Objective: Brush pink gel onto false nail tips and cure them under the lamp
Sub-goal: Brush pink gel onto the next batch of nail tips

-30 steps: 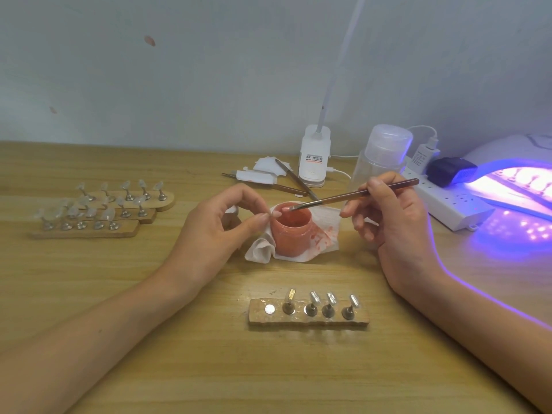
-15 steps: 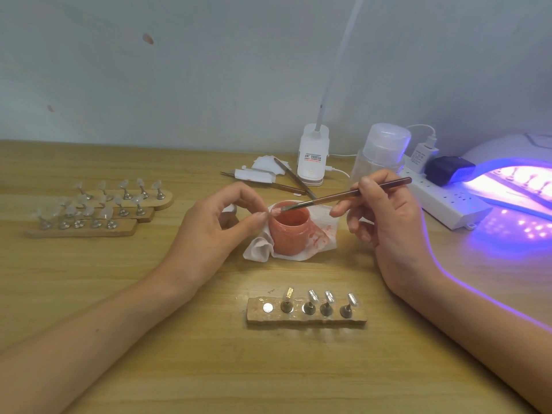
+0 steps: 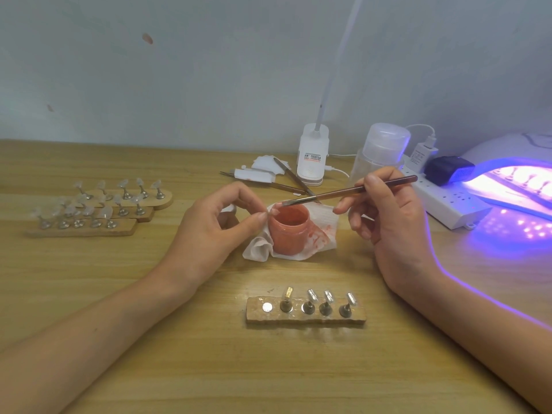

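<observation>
An open jar of pink gel (image 3: 289, 229) stands on a stained white tissue (image 3: 321, 231) at the table's middle. My left hand (image 3: 215, 231) pinches a small nail tip (image 3: 273, 212) between thumb and forefinger, just left of the jar's rim. My right hand (image 3: 388, 216) holds a thin brush (image 3: 349, 191); its bristle end touches that nail tip above the jar. In front of me lies a wooden holder (image 3: 306, 316) with several metal stands and one bare magnet spot. The curing lamp (image 3: 513, 186) glows purple at the right, with stands inside.
Three wooden holders (image 3: 89, 213) carrying clear nail tips sit at the left. Behind the jar lie tweezers (image 3: 294, 177), white scraps, a white desk-lamp base (image 3: 312, 158) and a clear dispenser bottle (image 3: 380, 150). A white power strip (image 3: 442, 201) runs beside the curing lamp.
Both hands stay almost in place over the jar. The brush tip has shifted slightly along the pinched nail tip.
</observation>
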The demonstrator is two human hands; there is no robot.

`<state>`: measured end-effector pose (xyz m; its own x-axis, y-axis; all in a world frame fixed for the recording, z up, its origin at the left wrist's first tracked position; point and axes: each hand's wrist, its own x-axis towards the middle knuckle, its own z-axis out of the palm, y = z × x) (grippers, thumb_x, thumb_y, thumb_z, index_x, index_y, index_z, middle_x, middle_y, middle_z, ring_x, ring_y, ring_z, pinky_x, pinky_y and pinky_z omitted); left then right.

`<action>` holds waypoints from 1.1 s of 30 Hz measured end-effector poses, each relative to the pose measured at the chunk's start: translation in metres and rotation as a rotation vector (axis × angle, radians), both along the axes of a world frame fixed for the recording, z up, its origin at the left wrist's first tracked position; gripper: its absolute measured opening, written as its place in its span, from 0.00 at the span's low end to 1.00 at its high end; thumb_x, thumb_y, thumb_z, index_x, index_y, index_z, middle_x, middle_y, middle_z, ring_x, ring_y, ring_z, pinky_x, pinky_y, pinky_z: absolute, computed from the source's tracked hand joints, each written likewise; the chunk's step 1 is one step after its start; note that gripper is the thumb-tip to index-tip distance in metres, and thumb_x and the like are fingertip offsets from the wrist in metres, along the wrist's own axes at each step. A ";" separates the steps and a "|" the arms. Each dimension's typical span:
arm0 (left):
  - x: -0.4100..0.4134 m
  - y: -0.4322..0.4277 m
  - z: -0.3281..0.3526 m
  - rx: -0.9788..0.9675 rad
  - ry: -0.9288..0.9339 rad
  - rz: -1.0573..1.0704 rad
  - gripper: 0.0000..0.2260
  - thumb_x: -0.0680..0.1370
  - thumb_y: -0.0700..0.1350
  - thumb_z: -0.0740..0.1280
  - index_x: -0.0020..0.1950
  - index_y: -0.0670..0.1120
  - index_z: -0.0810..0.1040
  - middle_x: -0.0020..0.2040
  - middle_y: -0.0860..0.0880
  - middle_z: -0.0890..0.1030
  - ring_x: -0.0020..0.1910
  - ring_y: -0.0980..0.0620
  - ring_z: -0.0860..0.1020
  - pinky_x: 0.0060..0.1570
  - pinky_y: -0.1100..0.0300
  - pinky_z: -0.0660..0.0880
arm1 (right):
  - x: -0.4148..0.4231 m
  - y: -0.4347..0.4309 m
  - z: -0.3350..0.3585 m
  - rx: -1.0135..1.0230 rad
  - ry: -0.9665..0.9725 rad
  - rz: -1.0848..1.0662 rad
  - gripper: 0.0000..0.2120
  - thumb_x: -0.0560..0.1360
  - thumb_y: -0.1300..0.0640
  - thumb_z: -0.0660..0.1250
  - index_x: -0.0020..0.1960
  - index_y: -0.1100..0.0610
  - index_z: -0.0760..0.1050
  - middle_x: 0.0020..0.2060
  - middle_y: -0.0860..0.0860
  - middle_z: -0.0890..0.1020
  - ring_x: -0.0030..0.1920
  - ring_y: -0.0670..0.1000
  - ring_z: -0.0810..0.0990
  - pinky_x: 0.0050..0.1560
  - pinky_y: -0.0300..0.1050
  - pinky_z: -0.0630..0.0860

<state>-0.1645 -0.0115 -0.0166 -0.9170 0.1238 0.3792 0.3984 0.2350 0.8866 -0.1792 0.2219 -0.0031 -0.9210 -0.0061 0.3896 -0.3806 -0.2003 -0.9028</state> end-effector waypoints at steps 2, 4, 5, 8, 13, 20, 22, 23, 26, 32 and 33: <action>0.001 0.000 0.000 0.002 -0.002 0.003 0.06 0.76 0.42 0.72 0.43 0.51 0.79 0.44 0.52 0.83 0.36 0.34 0.73 0.37 0.53 0.69 | 0.001 -0.001 -0.001 0.024 -0.003 0.000 0.09 0.82 0.55 0.60 0.43 0.52 0.68 0.34 0.56 0.84 0.25 0.47 0.73 0.24 0.35 0.66; 0.001 0.000 0.001 0.002 -0.008 0.008 0.05 0.76 0.42 0.72 0.43 0.51 0.79 0.44 0.51 0.83 0.36 0.33 0.73 0.37 0.52 0.70 | 0.001 0.000 -0.001 0.038 -0.036 -0.046 0.10 0.83 0.56 0.60 0.43 0.52 0.68 0.34 0.55 0.84 0.25 0.47 0.73 0.23 0.34 0.65; 0.001 0.001 0.001 0.000 -0.011 0.011 0.05 0.76 0.42 0.72 0.43 0.50 0.79 0.44 0.50 0.83 0.36 0.33 0.74 0.37 0.51 0.70 | 0.000 0.001 -0.001 0.030 -0.045 -0.064 0.10 0.83 0.57 0.60 0.43 0.52 0.68 0.33 0.55 0.84 0.24 0.47 0.72 0.23 0.34 0.65; 0.002 0.001 0.003 0.006 -0.017 0.024 0.04 0.76 0.43 0.73 0.42 0.49 0.79 0.44 0.48 0.83 0.37 0.32 0.74 0.37 0.46 0.73 | 0.000 0.001 0.000 0.000 -0.005 -0.032 0.10 0.83 0.56 0.59 0.43 0.52 0.68 0.33 0.55 0.84 0.24 0.47 0.72 0.23 0.34 0.65; 0.004 0.002 0.005 0.023 -0.034 0.036 0.04 0.75 0.43 0.74 0.41 0.49 0.80 0.44 0.47 0.84 0.40 0.31 0.75 0.42 0.36 0.75 | 0.000 0.000 -0.001 0.049 -0.045 -0.053 0.09 0.83 0.56 0.60 0.43 0.52 0.69 0.33 0.56 0.84 0.24 0.47 0.72 0.22 0.34 0.64; 0.003 0.002 0.005 0.037 -0.072 0.048 0.04 0.74 0.43 0.74 0.41 0.49 0.81 0.43 0.48 0.84 0.43 0.29 0.77 0.49 0.38 0.76 | 0.001 0.000 -0.001 0.030 -0.001 -0.005 0.09 0.82 0.55 0.60 0.43 0.52 0.68 0.34 0.56 0.84 0.25 0.47 0.73 0.23 0.33 0.65; 0.003 0.002 0.006 0.040 -0.078 0.050 0.03 0.73 0.44 0.75 0.41 0.49 0.82 0.43 0.48 0.85 0.44 0.29 0.77 0.49 0.37 0.77 | 0.000 0.001 -0.002 0.045 -0.035 -0.038 0.10 0.83 0.56 0.60 0.43 0.51 0.69 0.34 0.56 0.84 0.24 0.47 0.72 0.22 0.34 0.64; 0.003 0.002 0.006 0.043 -0.081 0.050 0.03 0.73 0.44 0.75 0.41 0.49 0.82 0.43 0.48 0.85 0.44 0.29 0.77 0.49 0.37 0.76 | 0.000 0.001 -0.002 0.039 -0.045 -0.055 0.10 0.83 0.56 0.60 0.43 0.51 0.69 0.33 0.55 0.84 0.24 0.47 0.72 0.22 0.34 0.63; 0.005 0.002 0.007 0.052 -0.089 0.049 0.04 0.72 0.47 0.75 0.41 0.49 0.82 0.42 0.48 0.85 0.44 0.29 0.77 0.49 0.35 0.76 | 0.000 0.001 -0.001 0.005 -0.013 -0.026 0.09 0.83 0.55 0.60 0.43 0.51 0.69 0.34 0.55 0.84 0.25 0.47 0.73 0.23 0.34 0.65; 0.007 0.003 0.010 0.059 -0.096 0.052 0.08 0.67 0.53 0.74 0.41 0.50 0.83 0.43 0.47 0.85 0.45 0.29 0.77 0.51 0.34 0.75 | 0.000 0.001 -0.002 0.046 -0.057 -0.057 0.09 0.83 0.57 0.60 0.43 0.52 0.69 0.34 0.56 0.84 0.25 0.48 0.74 0.24 0.34 0.66; 0.007 0.003 0.010 0.058 -0.097 0.053 0.09 0.67 0.53 0.74 0.40 0.50 0.83 0.42 0.47 0.85 0.45 0.29 0.77 0.51 0.34 0.75 | 0.000 0.001 -0.001 0.037 -0.055 -0.065 0.10 0.83 0.57 0.60 0.43 0.52 0.69 0.33 0.55 0.84 0.25 0.47 0.74 0.23 0.34 0.65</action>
<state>-0.1578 -0.0080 -0.0069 -0.9545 0.0542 0.2933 0.2982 0.2005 0.9332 -0.1795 0.2234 -0.0046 -0.9399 0.0412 0.3391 -0.3414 -0.1424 -0.9291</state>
